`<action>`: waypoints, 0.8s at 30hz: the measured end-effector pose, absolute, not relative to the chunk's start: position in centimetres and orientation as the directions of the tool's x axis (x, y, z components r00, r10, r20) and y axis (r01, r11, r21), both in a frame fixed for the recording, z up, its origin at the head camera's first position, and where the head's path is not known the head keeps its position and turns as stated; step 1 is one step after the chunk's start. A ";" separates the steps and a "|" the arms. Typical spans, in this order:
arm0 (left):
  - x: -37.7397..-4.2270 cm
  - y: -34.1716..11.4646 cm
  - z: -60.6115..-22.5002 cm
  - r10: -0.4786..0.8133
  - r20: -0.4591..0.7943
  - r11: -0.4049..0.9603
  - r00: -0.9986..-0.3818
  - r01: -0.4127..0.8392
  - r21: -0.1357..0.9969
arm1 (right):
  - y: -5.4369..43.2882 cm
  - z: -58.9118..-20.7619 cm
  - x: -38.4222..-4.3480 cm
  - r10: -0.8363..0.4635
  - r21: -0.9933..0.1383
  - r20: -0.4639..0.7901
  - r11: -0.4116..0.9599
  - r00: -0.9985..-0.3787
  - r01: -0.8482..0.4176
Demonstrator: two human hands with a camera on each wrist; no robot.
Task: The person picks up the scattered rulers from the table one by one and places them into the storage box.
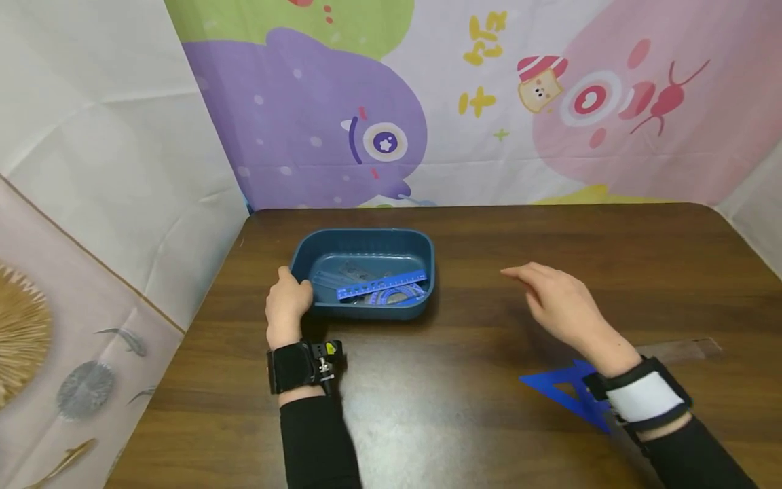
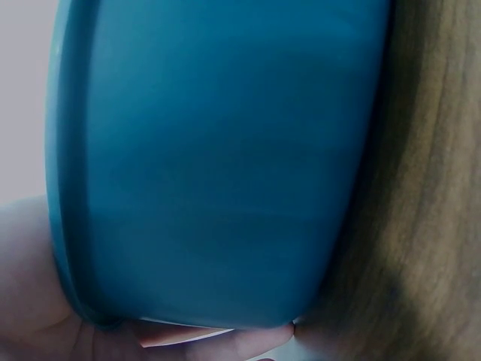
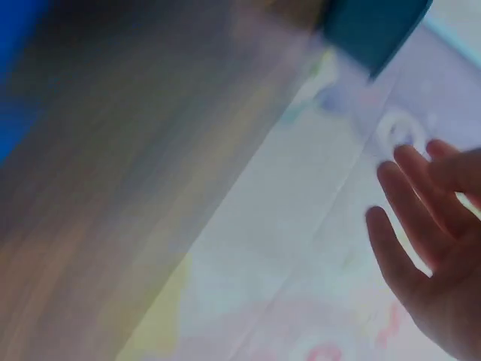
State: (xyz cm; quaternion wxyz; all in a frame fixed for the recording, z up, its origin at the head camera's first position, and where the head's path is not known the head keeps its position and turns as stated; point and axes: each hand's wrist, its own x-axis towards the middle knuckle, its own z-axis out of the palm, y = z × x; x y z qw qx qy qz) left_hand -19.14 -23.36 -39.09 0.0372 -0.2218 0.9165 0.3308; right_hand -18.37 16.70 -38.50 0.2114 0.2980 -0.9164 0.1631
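Observation:
A dark teal plastic box [image 1: 342, 312] stands on the table, and my left hand [image 1: 287, 303] grips its left front corner, thumb at the rim. In the left wrist view the box's outer wall [image 2: 225, 165] fills most of the picture, with fingers along its edge. Inside lie a blue ruler [image 1: 381, 284], a blue protractor [image 1: 396, 293] and some clear pieces too faint to tell. My right hand [image 1: 562, 302] hovers over the table on the right, holding nothing, its fingers extended and a little apart in the right wrist view. Below its wrist lies a blue set square [image 1: 559, 386], partly hidden by the wristband.
A clear ruler [image 1: 687, 349] lies flat on the wooden table [image 1: 440, 407], right of the set square and partly behind the right wrist. A cartoon-printed cloth [image 1: 476, 149] hangs along the table's back edge. Pale cloth [image 1: 122, 136] covers the left side.

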 end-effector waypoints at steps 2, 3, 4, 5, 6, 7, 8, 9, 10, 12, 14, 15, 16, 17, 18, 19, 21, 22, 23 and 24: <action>-19.2 -23.3 -39.0 -0.380 -0.219 0.682 -0.899 -0.432 0.590 | 19.5 -38.4 -17.7 -0.476 -0.153 0.399 0.808 -0.784 -0.569; -19.2 -23.3 -39.0 -0.379 -0.221 0.682 -0.899 -0.433 0.589 | 20.9 -38.3 -17.3 -0.472 -0.144 0.346 0.827 -0.811 -0.543; -19.2 -23.3 -39.0 -0.379 -0.220 0.684 -0.899 -0.432 0.588 | 22.3 -38.3 -16.9 -0.465 -0.139 0.284 0.845 -0.838 -0.516; -19.2 -23.3 -39.0 -0.379 -0.221 0.684 -0.899 -0.433 0.587 | 23.7 -38.2 -16.6 -0.454 -0.134 0.215 0.863 -0.865 -0.486; -19.2 -23.3 -39.0 -0.379 -0.222 0.684 -0.898 -0.434 0.586 | 25.0 -38.2 -16.2 -0.435 -0.136 0.136 0.882 -0.890 -0.452; -19.2 -23.3 -39.0 -0.381 -0.222 0.684 -0.898 -0.435 0.586 | 26.3 -38.3 -15.9 -0.413 -0.146 0.057 0.897 -0.909 -0.417; -19.2 -23.4 -39.1 -0.382 -0.221 0.684 -0.898 -0.435 0.586 | 27.5 -38.5 -15.7 -0.397 -0.160 -0.010 0.907 -0.918 -0.391; -19.1 -23.5 -39.1 -0.384 -0.220 0.683 -0.897 -0.436 0.586 | 28.6 -38.7 -15.6 -0.378 -0.184 -0.078 0.915 -0.923 -0.359; -19.1 -23.4 -39.1 -0.384 -0.217 0.684 -0.897 -0.434 0.586 | 29.7 -39.0 -15.4 -0.360 -0.208 -0.137 0.921 -0.923 -0.328; -19.2 -23.4 -39.1 -0.384 -0.213 0.686 -0.898 -0.432 0.585 | 31.5 -39.8 -14.9 -0.329 -0.257 -0.227 0.928 -0.917 -0.269; -19.2 -23.4 -39.1 -0.384 -0.212 0.688 -0.899 -0.432 0.583 | 32.9 -40.6 -14.6 -0.324 -0.288 -0.257 0.925 -0.910 -0.248; -19.2 -23.3 -39.1 -0.384 -0.213 0.688 -0.898 -0.432 0.583 | 33.4 -41.1 -14.4 -0.317 -0.293 -0.268 0.926 -0.910 -0.237; -19.2 -23.4 -39.1 -0.385 -0.213 0.689 -0.898 -0.433 0.581 | 33.8 -41.4 -14.4 -0.319 -0.287 -0.265 0.927 -0.910 -0.241; -19.2 -23.4 -39.1 -0.385 -0.215 0.688 -0.898 -0.434 0.582 | 34.0 -41.8 -14.3 -0.316 -0.276 -0.262 0.930 -0.912 -0.243; -19.2 -23.3 -39.1 -0.384 -0.218 0.687 -0.897 -0.435 0.582 | 34.2 -42.1 -14.3 -0.314 -0.261 -0.255 0.933 -0.915 -0.247; -19.2 -23.4 -39.1 -0.384 -0.218 0.687 -0.897 -0.436 0.582 | 34.2 -42.3 -14.4 -0.316 -0.231 -0.236 0.937 -0.919 -0.262; -19.2 -23.3 -39.1 -0.385 -0.217 0.685 -0.897 -0.435 0.584 | 34.3 -42.7 -14.4 -0.308 -0.188 -0.208 0.944 -0.928 -0.271; -19.2 -23.3 -39.1 -0.385 -0.217 0.684 -0.897 -0.435 0.585 | 34.3 -42.9 -14.4 -0.301 -0.165 -0.190 0.948 -0.935 -0.271; -19.2 -23.3 -39.1 -0.386 -0.217 0.682 -0.897 -0.435 0.587 | 34.3 -43.0 -14.4 -0.292 -0.145 -0.174 0.952 -0.941 -0.268; -19.2 -23.3 -39.1 -0.385 -0.216 0.683 -0.897 -0.435 0.587 | 34.2 -43.0 -14.4 -0.285 -0.125 -0.156 0.955 -0.946 -0.268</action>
